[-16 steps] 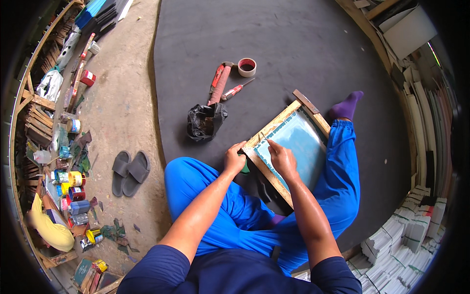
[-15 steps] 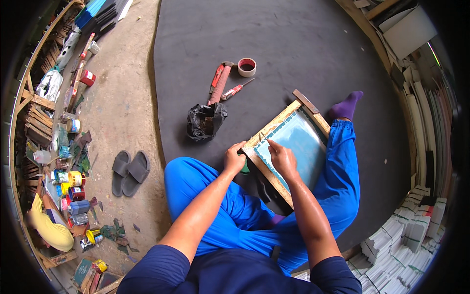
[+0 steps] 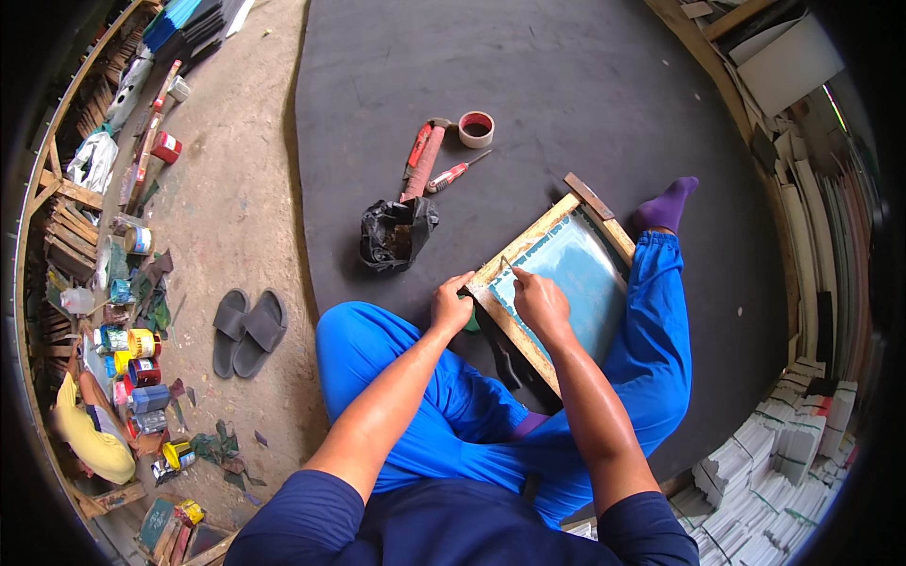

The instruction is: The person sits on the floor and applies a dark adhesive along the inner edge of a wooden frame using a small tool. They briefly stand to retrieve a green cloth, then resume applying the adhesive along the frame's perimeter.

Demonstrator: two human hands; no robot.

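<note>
A wooden frame (image 3: 540, 229) with blue-tinted mesh (image 3: 590, 283) stretched across it, much like a printing screen, lies tilted between my legs. My left hand (image 3: 453, 302) is closed round its near left corner. In my right hand (image 3: 542, 300), fingers bent over the mesh's left edge, is a thin pointed tool (image 3: 507, 262); its grip is hidden, so its kind cannot be told. The tip meets the strip where mesh borders wood. Across the far corner of the frame rests a brown bar (image 3: 588, 197).
Ahead on the dark mat (image 3: 566, 75) are a tape roll (image 3: 477, 129), a red-handled screwdriver (image 3: 448, 177), a red-handled tool (image 3: 425, 156) and a black plastic bag (image 3: 397, 236). Sandals (image 3: 249, 334) and paint cans (image 3: 143, 357) sit left. Bundled white stacks (image 3: 755, 462) stand at right.
My right hand has shifted very slightly left and up along the frame's edge, the thin tool with it. My left hand keeps its hold on the corner.
</note>
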